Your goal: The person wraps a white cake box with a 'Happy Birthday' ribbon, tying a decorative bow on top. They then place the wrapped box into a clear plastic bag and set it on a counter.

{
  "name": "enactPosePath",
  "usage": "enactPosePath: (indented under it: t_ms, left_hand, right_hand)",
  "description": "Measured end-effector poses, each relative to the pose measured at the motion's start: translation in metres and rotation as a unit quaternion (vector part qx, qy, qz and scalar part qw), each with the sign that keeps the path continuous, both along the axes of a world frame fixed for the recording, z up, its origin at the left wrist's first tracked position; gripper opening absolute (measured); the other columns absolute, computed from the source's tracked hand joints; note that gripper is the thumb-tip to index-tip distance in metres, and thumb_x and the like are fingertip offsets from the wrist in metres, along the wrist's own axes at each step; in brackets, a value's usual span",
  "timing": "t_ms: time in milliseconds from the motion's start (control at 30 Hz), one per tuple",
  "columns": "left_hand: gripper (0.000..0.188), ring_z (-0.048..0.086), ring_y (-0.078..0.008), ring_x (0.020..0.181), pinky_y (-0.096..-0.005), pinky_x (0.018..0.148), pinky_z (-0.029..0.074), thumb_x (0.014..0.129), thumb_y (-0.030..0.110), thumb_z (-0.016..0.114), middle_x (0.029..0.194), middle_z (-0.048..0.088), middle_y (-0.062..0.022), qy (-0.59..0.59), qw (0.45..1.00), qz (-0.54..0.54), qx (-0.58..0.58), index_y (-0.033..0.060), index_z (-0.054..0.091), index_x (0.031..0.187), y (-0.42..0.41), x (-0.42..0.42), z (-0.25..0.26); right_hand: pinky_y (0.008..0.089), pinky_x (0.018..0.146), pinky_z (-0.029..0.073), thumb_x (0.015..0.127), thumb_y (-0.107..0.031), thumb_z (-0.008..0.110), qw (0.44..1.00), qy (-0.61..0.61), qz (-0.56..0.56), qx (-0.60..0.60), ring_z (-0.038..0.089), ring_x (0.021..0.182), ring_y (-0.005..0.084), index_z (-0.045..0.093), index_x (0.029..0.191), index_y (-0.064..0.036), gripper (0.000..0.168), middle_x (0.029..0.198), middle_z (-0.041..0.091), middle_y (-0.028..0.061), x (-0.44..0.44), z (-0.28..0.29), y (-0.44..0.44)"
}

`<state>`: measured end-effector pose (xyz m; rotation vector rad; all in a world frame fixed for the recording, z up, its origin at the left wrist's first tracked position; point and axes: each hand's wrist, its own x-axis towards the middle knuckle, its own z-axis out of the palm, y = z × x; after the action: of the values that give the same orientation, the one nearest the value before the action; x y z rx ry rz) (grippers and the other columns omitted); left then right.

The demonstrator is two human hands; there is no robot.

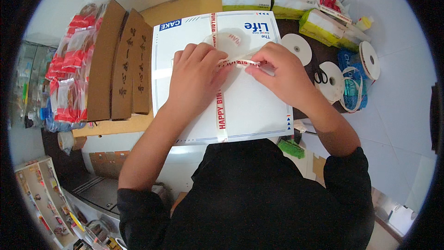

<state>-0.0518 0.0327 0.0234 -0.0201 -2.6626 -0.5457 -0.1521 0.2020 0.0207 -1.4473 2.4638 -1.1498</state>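
Note:
A white cardboard cake box [255, 111] with blue print lies before me. A pale ribbon with red lettering [221, 111] runs along its length and crosses another band near the middle of the lid. My left hand [197, 73] rests over the crossing, its curled fingers on the ribbon. My right hand [281, 73] pinches a gathered part of the ribbon between thumb and forefinger, just right of the crossing. Loops of translucent ribbon stand behind the fingers. The exact form of the knot is hidden by my hands.
Brown cardboard cartons [100, 66] and red-and-clear packets [74, 62] stand at the left. To the right are ribbon spools [296, 47], black-handled scissors [321, 75] and a blue packet [353, 93]. White-and-green bags [322, 27] stand behind, and a green brush [291, 148] is below the table.

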Motion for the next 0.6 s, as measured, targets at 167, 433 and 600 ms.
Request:
enactPosePath:
  t_ms: [167, 433, 600]
  left_hand:
    - [0.015, 0.051, -0.0190, 0.071, -0.0309, 0.066, 0.039, 0.076, 0.017, 0.060, 0.073, 0.056, -0.0066, -0.075, 0.991, -0.012, 0.114, 0.0031, 0.061, 0.082, -0.009, -0.012, 0.004]
    - [0.016, 0.049, -0.0106, 0.065, -0.0245, 0.061, 0.042, 0.081, 0.011, 0.053, 0.074, 0.056, -0.0073, -0.164, 0.932, -0.036, 0.320, -0.0012, 0.056, 0.091, -0.031, -0.028, -0.002]
    - [0.016, 0.050, -0.0112, 0.074, -0.0253, 0.065, 0.041, 0.081, 0.011, 0.054, 0.078, 0.056, -0.0024, 0.029, 0.986, -0.058, 0.154, 0.0053, 0.056, 0.095, -0.021, -0.019, 0.013]
  right_hand:
    - [0.0226, 0.054, 0.038, 0.075, -0.014, 0.062, 0.976, -0.211, 0.006, -0.051, 0.046, 0.061, 0.0072, 0.056, 0.083, -0.003, 0.015, 0.074, 0.053, 0.0011, 0.005, 0.005, -0.005]
    - [0.0170, 0.061, 0.041, 0.078, -0.010, 0.060, 0.898, -0.414, 0.084, -0.120, 0.047, 0.069, 0.0030, 0.053, 0.089, -0.002, 0.016, 0.081, 0.054, -0.0003, 0.007, 0.002, -0.011]
    - [0.0185, 0.060, 0.039, 0.078, -0.006, 0.056, 0.899, -0.421, 0.080, -0.088, 0.046, 0.068, 0.0053, 0.050, 0.089, -0.003, 0.013, 0.081, 0.054, 0.0014, -0.004, 0.006, -0.013]
